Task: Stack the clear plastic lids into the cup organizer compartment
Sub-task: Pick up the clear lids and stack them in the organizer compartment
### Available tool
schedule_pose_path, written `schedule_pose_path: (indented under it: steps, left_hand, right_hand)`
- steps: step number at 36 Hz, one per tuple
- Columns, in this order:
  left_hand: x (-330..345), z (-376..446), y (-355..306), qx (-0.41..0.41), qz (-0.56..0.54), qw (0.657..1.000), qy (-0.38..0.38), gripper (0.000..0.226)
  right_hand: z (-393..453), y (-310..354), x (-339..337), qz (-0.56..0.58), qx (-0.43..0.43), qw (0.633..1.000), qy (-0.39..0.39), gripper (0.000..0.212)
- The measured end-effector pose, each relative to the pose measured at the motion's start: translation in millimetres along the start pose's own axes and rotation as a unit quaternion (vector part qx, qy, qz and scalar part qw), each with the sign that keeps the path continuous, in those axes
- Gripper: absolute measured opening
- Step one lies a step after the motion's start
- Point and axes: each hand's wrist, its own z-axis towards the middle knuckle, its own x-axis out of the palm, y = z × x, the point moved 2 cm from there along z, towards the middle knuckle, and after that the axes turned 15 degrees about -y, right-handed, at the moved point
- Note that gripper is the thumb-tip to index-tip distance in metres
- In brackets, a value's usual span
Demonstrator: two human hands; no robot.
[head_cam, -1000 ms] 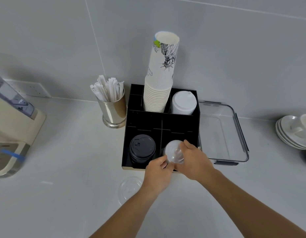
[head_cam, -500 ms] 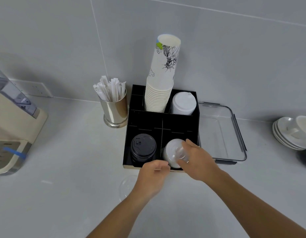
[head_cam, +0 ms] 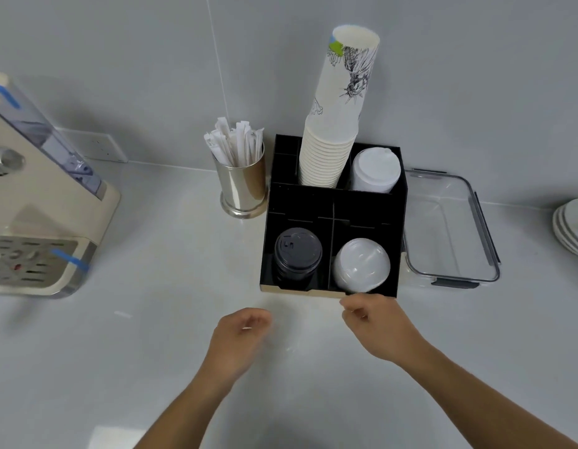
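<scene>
Lids (head_cam: 361,265), clear and stacked, sit in the organizer's (head_cam: 333,207) front-right compartment beside the black lids (head_cam: 298,252); our left hand (head_cam: 240,335) and right hand (head_cam: 376,322), loosely curled just before the organizer, grip nothing we can discern, so stacking appears largely done.

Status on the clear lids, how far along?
Done: a stack of clear lids sits in the organizer's front-right compartment. In hand: left hand reaches over a lid on the counter, grip unclear; right hand looks empty. Left: adding that lid.
</scene>
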Motion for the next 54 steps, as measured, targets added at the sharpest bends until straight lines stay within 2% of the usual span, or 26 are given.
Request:
schedule_pose_path:
  steps: [6, 11, 14, 18, 20, 24, 28, 34, 41, 44, 48, 54]
  left_hand:
    - [-15, 17, 25, -0.026, 0.020, 0.999, -0.039, 0.010]
    - [-18, 23, 35, -0.030, 0.035, 0.998, -0.039, 0.013]
    - [-17, 25, 38, -0.038, 0.038, 0.998, -0.033, 0.021]
    - [-15, 25, 37, -0.055, 0.037, 0.997, -0.037, 0.028]
    - [-13, 25, 36, -0.061, 0.040, 0.997, -0.033, 0.030]
    - [-10, 22, 34, -0.067, 0.034, 0.997, -0.015, 0.021]
    - [-8, 19, 32, -0.066, 0.032, 0.997, -0.010, 0.023]
    - [-8, 16, 31, -0.073, 0.014, 0.997, -0.015, 0.016]
    - [-9, 8, 20, -0.063, 0.006, 0.998, -0.010, 0.038]
    - [-10, 7, 18, -0.056, -0.006, 0.998, -0.022, 0.012]
    - [-9, 3, 14, -0.043, 0.002, 0.998, -0.034, 0.023]
    - [-7, -2, -4, -0.016, 0.006, 1.000, -0.024, 0.014]
  right_hand:
    - [-3, -1, 28, 0.068, 0.064, 0.994, 0.051, 0.022]
    - [-5, 3, 47, 0.137, 0.163, 0.973, 0.086, 0.025]
    - [-6, 7, 56, 0.176, 0.192, 0.961, 0.098, 0.020]
    - [-6, 9, 66, 0.197, 0.202, 0.953, 0.111, 0.023]
    - [-5, 11, 69, 0.207, 0.208, 0.949, 0.116, 0.015]
    - [-5, 15, 72, 0.225, 0.218, 0.942, 0.121, 0.013]
    - [-5, 15, 75, 0.208, 0.205, 0.949, 0.117, 0.019]
    - [-7, 17, 71, 0.200, 0.197, 0.953, 0.114, 0.017]
    - [-14, 15, 64, 0.210, 0.190, 0.954, 0.096, 0.008]
    - [-16, 13, 61, 0.210, 0.186, 0.956, 0.085, 0.013]
    - [-19, 12, 52, 0.218, 0.170, 0.959, 0.063, 0.010]
    - [-22, 18, 36, 0.249, 0.166, 0.954, 0.033, 0.008]
